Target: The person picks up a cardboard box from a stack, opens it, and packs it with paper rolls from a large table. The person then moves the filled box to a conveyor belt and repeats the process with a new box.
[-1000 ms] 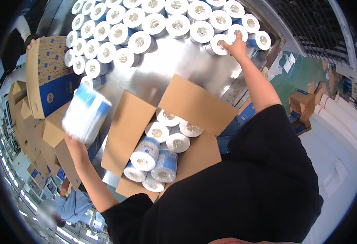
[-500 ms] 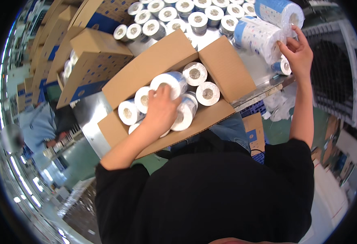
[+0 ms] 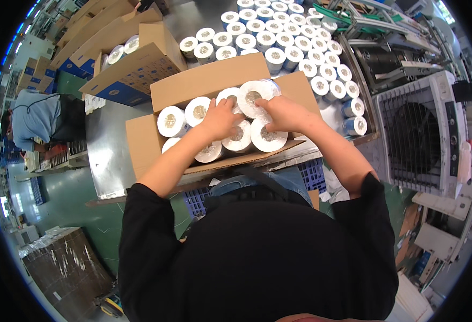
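Observation:
An open cardboard box stands in front of me, packed with white wrapped rolls that have hollow cores. My left hand is closed over the middle of the box, its fingertips at the core of a back-row roll. Just right of it, a roll with a blue side sits higher than its neighbours. My right hand grips this raised roll, fingers at its core. The right thumb lies over a front-row roll. My fingers partly cover the rolls' ends.
Many upright rolls stand on the metal table behind and right of the box. Another open carton with rolls is at the back left. A person in blue works at far left. A large fan unit stands at right.
My right hand has come from the large wrapped rolls at the upper right to the rolls in the box. My left hand stays over the box. The view has shifted.

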### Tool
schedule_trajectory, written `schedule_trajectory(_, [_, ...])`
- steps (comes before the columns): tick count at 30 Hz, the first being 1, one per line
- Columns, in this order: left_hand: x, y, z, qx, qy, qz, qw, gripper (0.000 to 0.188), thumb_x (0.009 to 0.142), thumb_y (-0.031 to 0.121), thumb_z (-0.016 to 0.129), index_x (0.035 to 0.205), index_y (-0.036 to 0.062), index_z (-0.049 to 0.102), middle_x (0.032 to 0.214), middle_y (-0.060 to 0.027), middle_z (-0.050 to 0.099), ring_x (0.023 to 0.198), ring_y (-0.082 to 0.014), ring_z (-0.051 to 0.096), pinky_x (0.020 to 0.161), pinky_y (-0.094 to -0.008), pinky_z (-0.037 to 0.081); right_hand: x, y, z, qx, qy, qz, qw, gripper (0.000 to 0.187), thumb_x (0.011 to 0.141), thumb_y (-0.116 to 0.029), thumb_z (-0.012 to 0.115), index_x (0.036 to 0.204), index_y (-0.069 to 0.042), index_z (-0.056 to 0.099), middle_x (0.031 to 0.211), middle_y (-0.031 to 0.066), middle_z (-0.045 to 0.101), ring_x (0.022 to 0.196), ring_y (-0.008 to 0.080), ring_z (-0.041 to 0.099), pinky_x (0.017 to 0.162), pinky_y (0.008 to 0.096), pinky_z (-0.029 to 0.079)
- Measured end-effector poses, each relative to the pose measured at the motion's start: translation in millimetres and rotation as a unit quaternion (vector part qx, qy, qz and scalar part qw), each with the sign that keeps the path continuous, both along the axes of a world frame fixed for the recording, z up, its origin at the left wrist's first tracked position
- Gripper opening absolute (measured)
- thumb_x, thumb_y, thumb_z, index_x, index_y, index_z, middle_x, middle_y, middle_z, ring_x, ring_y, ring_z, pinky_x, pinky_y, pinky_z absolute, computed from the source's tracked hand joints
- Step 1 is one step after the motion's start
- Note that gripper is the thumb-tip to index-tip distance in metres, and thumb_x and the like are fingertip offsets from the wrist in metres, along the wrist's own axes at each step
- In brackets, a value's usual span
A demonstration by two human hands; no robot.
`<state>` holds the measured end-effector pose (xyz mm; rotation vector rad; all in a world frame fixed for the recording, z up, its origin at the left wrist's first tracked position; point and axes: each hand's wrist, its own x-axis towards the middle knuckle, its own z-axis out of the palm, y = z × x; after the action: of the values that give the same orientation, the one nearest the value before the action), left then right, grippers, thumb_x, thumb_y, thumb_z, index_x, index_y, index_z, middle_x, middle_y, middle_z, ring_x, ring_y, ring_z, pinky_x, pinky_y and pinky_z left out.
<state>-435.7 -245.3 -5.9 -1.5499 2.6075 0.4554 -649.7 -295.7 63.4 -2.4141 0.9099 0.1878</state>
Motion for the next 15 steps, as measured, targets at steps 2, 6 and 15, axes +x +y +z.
schedule_trajectory(2, [19,1,8,0.051,0.035,-0.012,0.998,0.033,0.074,0.027,0.066,0.107,0.0281,0.067,0.129,-0.0105,0.048,0.121,-0.0253,0.043,0.099,-0.0606,0.023,0,6,9,0.023,0.043,0.009,0.999,0.063,0.066,-0.017,0.071,0.124,-0.004,0.048,0.081,0.0202,0.063,0.080,0.0343,0.062,0.071,0.0401,0.049])
schedule_trajectory(6, [32,18,24,0.106,0.031,-0.012,0.994,0.032,0.080,0.027,0.063,0.112,0.0307,0.065,0.136,-0.0071,0.046,0.125,-0.0216,0.043,0.101,-0.0653,0.015,-16,22,-3,0.135,-0.078,-0.053,0.986,0.062,0.062,-0.019,0.080,0.115,-0.006,0.051,0.081,0.0138,0.065,0.076,0.0284,0.064,0.068,0.0374,0.049])
schedule_trajectory(15, [87,42,55,0.157,0.271,0.185,0.931,0.038,0.079,0.026,0.067,0.113,0.0103,0.062,0.121,-0.0112,0.057,0.114,-0.0293,0.051,0.094,-0.0360,0.042,-44,3,-21,0.023,-0.013,-0.174,0.984,0.059,0.072,-0.032,0.073,0.123,-0.012,0.052,0.088,0.0130,0.067,0.082,0.0291,0.064,0.073,0.0372,0.049])
